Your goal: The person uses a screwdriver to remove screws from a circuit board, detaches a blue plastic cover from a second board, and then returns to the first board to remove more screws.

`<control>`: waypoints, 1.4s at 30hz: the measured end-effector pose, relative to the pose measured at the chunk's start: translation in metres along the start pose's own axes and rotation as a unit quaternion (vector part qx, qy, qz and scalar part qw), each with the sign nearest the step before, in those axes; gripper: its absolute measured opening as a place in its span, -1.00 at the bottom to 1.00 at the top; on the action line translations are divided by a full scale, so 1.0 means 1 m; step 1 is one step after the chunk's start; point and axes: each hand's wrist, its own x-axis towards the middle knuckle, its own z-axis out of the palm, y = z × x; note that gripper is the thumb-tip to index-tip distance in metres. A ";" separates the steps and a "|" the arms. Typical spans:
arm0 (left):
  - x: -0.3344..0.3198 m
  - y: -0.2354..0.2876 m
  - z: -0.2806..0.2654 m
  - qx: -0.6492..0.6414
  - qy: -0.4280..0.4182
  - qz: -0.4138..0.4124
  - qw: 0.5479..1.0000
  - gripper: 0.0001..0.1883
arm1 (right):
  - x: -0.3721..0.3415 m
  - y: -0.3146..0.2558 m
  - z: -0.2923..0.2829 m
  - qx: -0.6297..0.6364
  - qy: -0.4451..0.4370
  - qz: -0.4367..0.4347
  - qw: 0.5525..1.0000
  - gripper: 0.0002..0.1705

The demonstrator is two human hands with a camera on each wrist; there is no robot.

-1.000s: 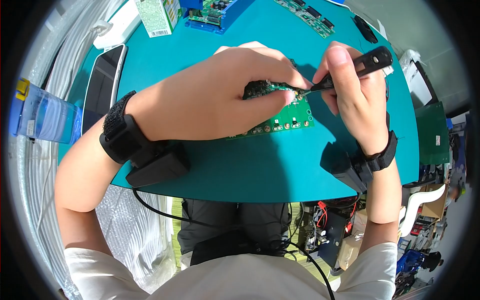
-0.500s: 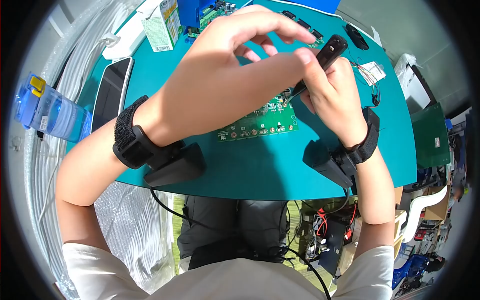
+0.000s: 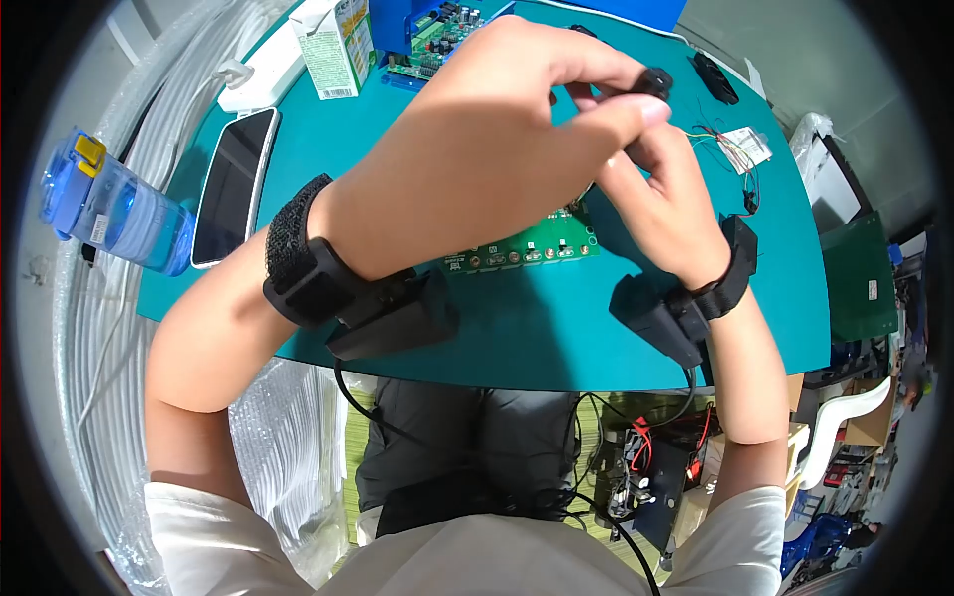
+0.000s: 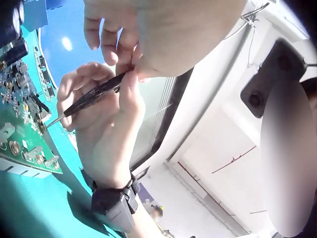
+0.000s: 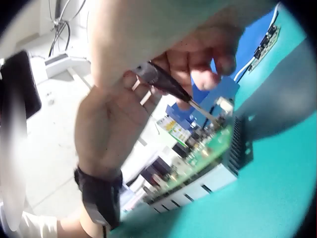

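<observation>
A green circuit board (image 3: pixel 537 244) lies on the teal table, mostly hidden by the left hand in the head view. Over it stands a black-handled screwdriver (image 4: pixel 94 95), tilted, its metal tip right at a part near the board's edge. My left hand (image 3: pixel 497 149) pinches the top end of the handle between thumb and index finger. Lower on the handle, my right hand (image 3: pixel 666 214) holds it between thumb and fingers. In the right wrist view the screwdriver's shaft (image 5: pixel 200 109) reaches down to the board's corner beside a black finned part (image 5: pixel 237 148).
To the left lie a phone (image 3: pixel 235 184) and a water bottle (image 3: pixel 119 214). A carton (image 3: pixel 333 55) and a blue-framed circuit board (image 3: pixel 432 45) stand at the back. Thin wires (image 3: pixel 747 169) and a black object (image 3: pixel 715 77) lie back right.
The left hand left the board, rose across to the screwdriver's top end and now pinches it. The right hand swung the screwdriver steeper, handle end moving left, and keeps hold of it.
</observation>
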 end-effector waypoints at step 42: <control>-0.002 -0.030 0.011 -0.342 -0.128 -0.108 0.925 -0.63 | 0.004 -0.004 -0.027 0.071 0.039 -0.072 0.994 -0.77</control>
